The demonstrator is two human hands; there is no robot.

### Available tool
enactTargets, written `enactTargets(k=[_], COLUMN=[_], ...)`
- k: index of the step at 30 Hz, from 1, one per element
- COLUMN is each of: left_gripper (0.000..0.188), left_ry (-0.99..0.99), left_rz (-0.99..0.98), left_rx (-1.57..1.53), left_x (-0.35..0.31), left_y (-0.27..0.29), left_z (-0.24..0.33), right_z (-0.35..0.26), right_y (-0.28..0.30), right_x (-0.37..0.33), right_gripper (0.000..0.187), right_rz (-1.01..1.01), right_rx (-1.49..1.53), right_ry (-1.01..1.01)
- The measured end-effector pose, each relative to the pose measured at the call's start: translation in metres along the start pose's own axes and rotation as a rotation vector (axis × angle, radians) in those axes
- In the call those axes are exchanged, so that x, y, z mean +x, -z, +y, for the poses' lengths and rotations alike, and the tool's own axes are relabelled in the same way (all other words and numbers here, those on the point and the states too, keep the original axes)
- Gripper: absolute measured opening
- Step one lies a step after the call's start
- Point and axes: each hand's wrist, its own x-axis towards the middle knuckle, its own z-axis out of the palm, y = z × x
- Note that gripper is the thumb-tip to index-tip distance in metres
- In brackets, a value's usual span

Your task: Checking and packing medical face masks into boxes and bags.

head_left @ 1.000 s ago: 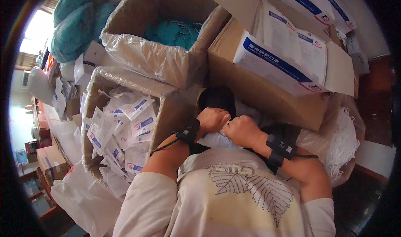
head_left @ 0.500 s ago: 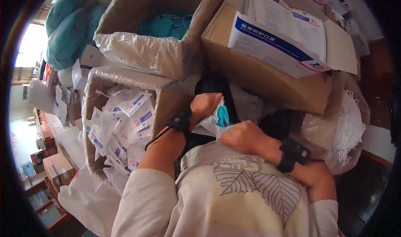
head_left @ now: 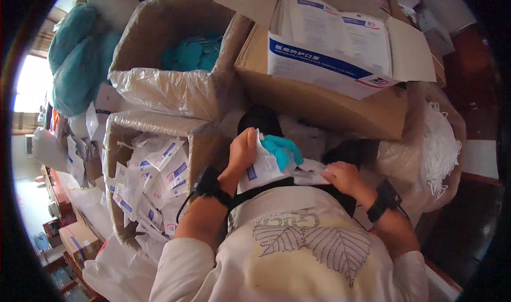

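Observation:
In front of my waist, a white printed pouch (head_left: 261,169) is held open at the top. A folded teal face mask (head_left: 282,152) sticks out of it and leans toward the right. My left hand (head_left: 242,152) is closed on the pouch's left edge, with the thumb side up. At the other side, my right hand (head_left: 345,177) has its fingers curled on the loose whitish end of the pouch material (head_left: 314,169). The fingertips of that hand are partly hidden.
A lined carton (head_left: 194,137) of white pouches stands left; behind it, another lined carton (head_left: 159,86) holds teal pieces. Far right, a large brown carton (head_left: 324,107) carries a white printed box (head_left: 314,62). White cords (head_left: 441,147) hang beside it. Teal bags (head_left: 80,67) are piled far left.
My hands have moved apart, the left one leftward and the right one rightward. The pouch has turned its printed face up, and more of the teal mask shows.

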Motion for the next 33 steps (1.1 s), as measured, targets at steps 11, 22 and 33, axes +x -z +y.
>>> enactTargets(k=[11,22,33], left_gripper=[0.027,0.027,0.031], left_ry=[-0.23,-0.215,-0.285], left_rz=[0.047,0.074,0.133], left_rx=[0.065,-0.149,-0.138], left_x=[-0.018,-0.029,-0.028], left_y=[0.016,0.019,0.017], left_z=[0.024,0.016,0.016], right_z=[-0.077,-0.049,-0.093], right_y=[0.032,0.057,0.039], right_x=[0.073,0.084,0.078], right_gripper=[0.016,0.026,0.033], right_rz=[0.13,0.585,-0.131], right_rx=[0.255,0.984,0.523], right_ry=[0.106,-0.161,0.029])
